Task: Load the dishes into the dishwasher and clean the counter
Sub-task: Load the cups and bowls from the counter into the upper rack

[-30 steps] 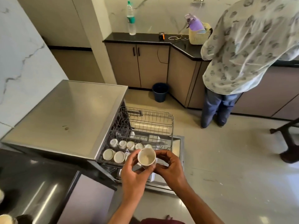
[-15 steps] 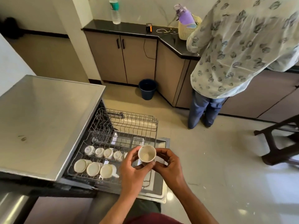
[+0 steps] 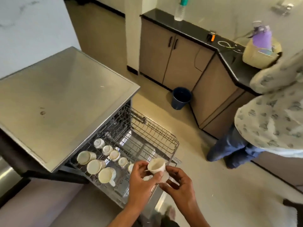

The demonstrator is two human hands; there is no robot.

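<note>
Cup (image 3: 156, 164) looked small, light, hard, easy to break. Left hand (image 3: 142, 177) and right hand (image 3: 178, 182) both gripped cup's sides above rack (image 3: 152, 133).

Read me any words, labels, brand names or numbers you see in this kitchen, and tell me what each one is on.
None can be read.
Clear bottle on the black counter: green label band, print too blurred.
Purple bottle in the basket: no text legible.
Small black and orange device: too small to tell.
White cup in both hands: plain.
</note>
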